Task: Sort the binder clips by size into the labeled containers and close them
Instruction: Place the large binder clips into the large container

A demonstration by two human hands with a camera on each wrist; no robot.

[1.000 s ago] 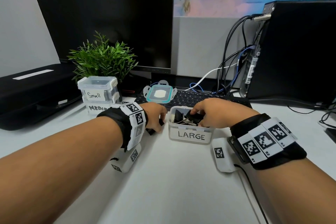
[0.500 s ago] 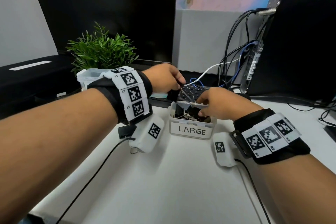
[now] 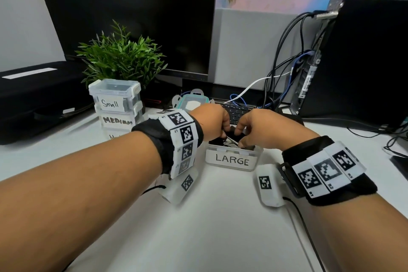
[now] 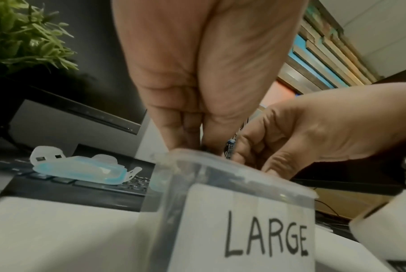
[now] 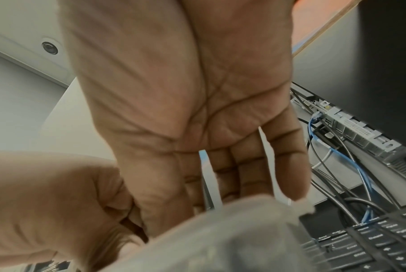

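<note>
The clear container labelled LARGE (image 3: 231, 160) (image 4: 244, 220) stands uncovered on the white desk. It holds black binder clips (image 3: 229, 142) with silver handles. My left hand (image 3: 223, 137) (image 4: 197, 145) comes down over its left side, fingers bunched and pointing into it, pinching a clip. My right hand (image 3: 240, 139) (image 4: 248, 160) (image 5: 220, 198) reaches in from the right, thumb and index finger closed on a clip among the others. The rim hides the fingertips in both wrist views. The teal-edged lid (image 3: 192, 102) (image 4: 81, 171) lies on the keyboard behind the container.
Closed containers labelled Small (image 3: 114, 97) and MEDIUM (image 3: 118, 120) are stacked at the left, in front of a green plant (image 3: 119, 57). The keyboard (image 3: 238, 110) and monitor (image 3: 132, 6) stand behind. A computer tower (image 3: 364, 57) with cables (image 3: 280, 73) is at the right.
My left hand rose from the desk left of the container with a clip, then came down into the container. My right hand stayed in the container.
</note>
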